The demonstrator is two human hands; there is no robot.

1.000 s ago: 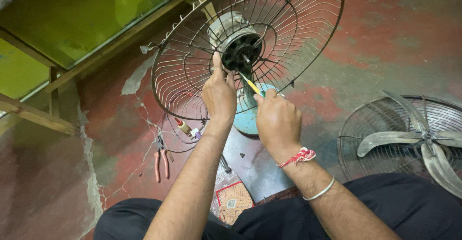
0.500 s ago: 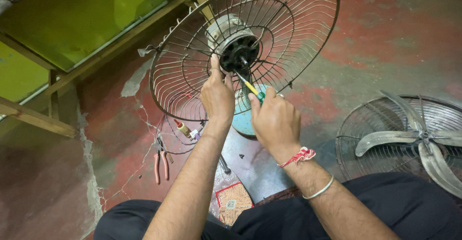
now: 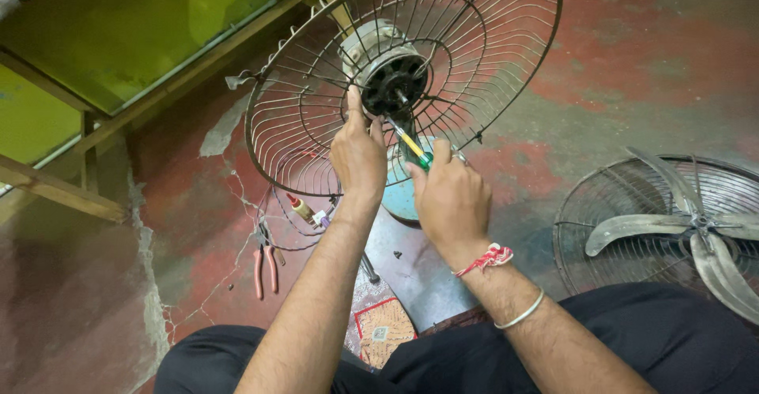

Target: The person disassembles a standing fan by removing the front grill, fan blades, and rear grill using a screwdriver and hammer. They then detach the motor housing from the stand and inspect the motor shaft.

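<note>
While the right hand (image 3: 451, 196) is closed round the green-and-yellow handle of a slim screwdriver (image 3: 413, 146), its tip is aimed up into the dark round hub of the fan motor (image 3: 393, 86). Just beside it, the left hand (image 3: 357, 153) rests against the curved grey wire guard (image 3: 316, 117), fingers stretched up to the edge of the motor and gripping nothing that I can make out; it seems to steady the guard. That guard stands tilted above a pale blue round base (image 3: 399, 200) on the worn red-painted floor (image 3: 632, 70).

A likely slip: if the driver sits crooked in the fastener, it may skid off and jab the left fingers, which lie very near the tip. Pressing hard could also rock the guard, since only one hand braces it.

Red-handled pliers (image 3: 266, 266) lie on the floor to the left, near loose wires, and a second fan with grey metal blades (image 3: 672, 228) lies flat to the right.
</note>
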